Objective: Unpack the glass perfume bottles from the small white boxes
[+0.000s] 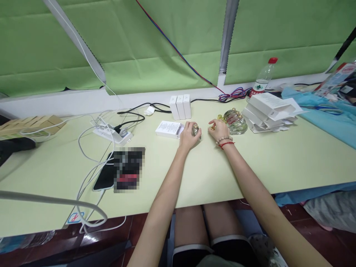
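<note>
My left hand (189,136) is closed around a small clear glass bottle (196,130) with a gold-coloured neck, which looks like a perfume bottle. A little to the right, my right hand (220,130) is pinched on a small gold cap (213,128). Just beyond that hand stand several glass bottles (236,124) with gold tops, close together and partly hidden. Beside the left hand lies a white printed box (168,129), its end nearest the hand seemingly open. Three upright white boxes (180,106) stand behind it.
White cartons (267,109) are piled to the right, near a red-capped plastic bottle (261,81) and blue cloth (319,115). Leftward are a power strip (116,135), tangled white cables, a phone (104,174) and brown boxes (33,124). The table's front edge runs under my forearms.
</note>
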`<move>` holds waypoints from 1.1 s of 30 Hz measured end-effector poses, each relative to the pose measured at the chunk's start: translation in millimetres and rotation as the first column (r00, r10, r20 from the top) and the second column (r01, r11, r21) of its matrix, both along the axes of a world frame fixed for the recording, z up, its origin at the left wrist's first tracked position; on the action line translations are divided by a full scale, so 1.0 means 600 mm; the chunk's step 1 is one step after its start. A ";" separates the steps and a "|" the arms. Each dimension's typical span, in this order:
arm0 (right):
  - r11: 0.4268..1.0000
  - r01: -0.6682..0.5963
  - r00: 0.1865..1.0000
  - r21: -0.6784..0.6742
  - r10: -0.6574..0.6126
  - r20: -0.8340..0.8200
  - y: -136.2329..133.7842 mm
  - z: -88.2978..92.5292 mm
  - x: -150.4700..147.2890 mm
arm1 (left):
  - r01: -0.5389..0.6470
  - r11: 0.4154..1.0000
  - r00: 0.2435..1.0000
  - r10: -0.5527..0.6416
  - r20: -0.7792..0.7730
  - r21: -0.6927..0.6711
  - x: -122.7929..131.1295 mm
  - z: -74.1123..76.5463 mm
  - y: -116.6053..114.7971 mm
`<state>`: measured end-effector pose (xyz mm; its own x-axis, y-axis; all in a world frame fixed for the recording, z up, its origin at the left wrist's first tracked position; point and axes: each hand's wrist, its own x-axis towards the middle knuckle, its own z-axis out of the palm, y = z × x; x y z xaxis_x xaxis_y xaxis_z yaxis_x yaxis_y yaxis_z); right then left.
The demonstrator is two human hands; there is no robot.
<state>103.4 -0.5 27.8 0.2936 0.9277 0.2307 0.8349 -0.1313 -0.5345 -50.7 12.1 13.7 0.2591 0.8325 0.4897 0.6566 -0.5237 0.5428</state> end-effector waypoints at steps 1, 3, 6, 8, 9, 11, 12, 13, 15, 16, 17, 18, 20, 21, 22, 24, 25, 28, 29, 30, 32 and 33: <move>0.999 0.005 1.000 -0.037 -0.005 0.015 -0.001 0.002 -0.001 | 0.000 1.000 1.000 0.000 -0.002 -0.004 0.000 0.000 0.000; 0.995 0.007 0.999 -0.099 -0.004 0.034 -0.002 0.005 -0.001 | 0.000 1.000 1.000 0.000 -0.007 -0.012 0.000 0.000 0.000; 0.985 0.022 0.998 -0.170 -0.012 0.062 -0.004 0.009 0.000 | 0.003 1.000 1.000 -0.003 -0.006 -0.015 -0.001 -0.001 0.000; 0.972 0.047 0.996 -0.230 -0.028 0.083 -0.005 0.012 0.001 | 0.008 1.000 1.000 -0.008 0.000 -0.011 -0.002 -0.002 0.001; 0.965 0.061 0.995 -0.256 -0.038 0.095 -0.006 0.014 0.002 | 0.010 1.000 1.000 -0.010 0.001 -0.010 -0.002 -0.002 0.001; 0.954 0.082 0.992 -0.288 -0.051 0.115 -0.007 0.016 0.002 | 0.007 1.000 1.000 -0.007 -0.002 -0.015 -0.002 -0.003 0.001; 0.951 0.091 0.991 -0.296 -0.056 0.125 -0.007 0.017 0.002 | 0.003 1.000 1.000 -0.003 -0.005 -0.019 -0.002 -0.003 0.001; 0.949 0.101 0.989 -0.300 -0.062 0.136 -0.008 0.017 0.001 | 0.000 1.000 1.000 0.000 -0.007 -0.023 -0.001 -0.003 0.001; 0.945 0.118 0.985 -0.304 -0.073 0.155 -0.008 0.018 -0.001 | 0.001 1.000 1.000 -0.001 -0.005 -0.026 -0.001 -0.002 0.001; 0.946 0.125 0.984 -0.301 -0.078 0.163 -0.008 0.018 -0.002 | 0.004 1.000 1.000 -0.004 -0.002 -0.024 -0.001 -0.002 0.001; 0.947 0.130 0.982 -0.293 -0.083 0.168 -0.008 0.019 -0.003 | 0.008 1.000 1.000 -0.008 0.000 -0.021 -0.001 -0.002 0.001; 0.950 0.133 0.982 -0.284 -0.087 0.169 -0.008 0.019 -0.003 | 0.010 1.000 1.000 -0.010 0.003 -0.018 -0.001 -0.002 0.001; 0.953 0.134 0.982 -0.271 -0.092 0.163 -0.009 0.021 -0.002 | 0.010 1.000 1.000 -0.010 0.005 -0.016 -0.001 -0.001 0.001; 0.954 0.134 0.983 -0.268 -0.093 0.160 -0.009 0.022 0.000 | 0.009 1.000 1.000 -0.009 0.005 -0.016 -0.001 -0.001 0.000; 0.954 0.132 0.983 -0.270 -0.091 0.158 -0.010 0.024 0.002 | 0.006 1.000 1.000 -0.006 0.005 -0.017 -0.001 0.000 0.000; 0.950 0.135 0.982 -0.282 -0.092 0.163 -0.011 0.027 0.008 | 0.002 1.000 1.000 -0.002 0.006 -0.024 -0.001 0.002 -0.002; 0.947 0.143 0.981 -0.288 -0.096 0.170 -0.012 0.029 0.012 | 0.000 1.000 1.000 0.001 0.006 -0.029 -0.001 0.002 -0.002; 0.938 0.168 0.975 -0.302 -0.112 0.194 -0.012 0.032 0.022 | -0.005 0.999 1.000 0.005 0.008 -0.047 0.000 0.005 -0.004; 0.937 0.172 0.973 -0.305 -0.114 0.200 -0.012 0.033 0.024 | -0.006 0.999 1.000 0.006 0.010 -0.050 0.000 0.005 -0.004; 0.935 0.174 0.973 -0.307 -0.115 0.202 -0.013 0.034 0.026 | -0.006 0.999 1.000 0.007 0.012 -0.052 0.001 0.006 -0.004; 0.934 0.179 0.973 -0.310 -0.122 0.195 -0.013 0.035 0.027 | -0.006 0.999 1.000 0.006 0.015 -0.054 0.001 0.006 -0.004; 0.934 0.184 0.974 -0.308 -0.130 0.187 -0.014 0.035 0.026 | -0.006 0.999 1.000 0.007 0.014 -0.054 0.001 0.006 -0.004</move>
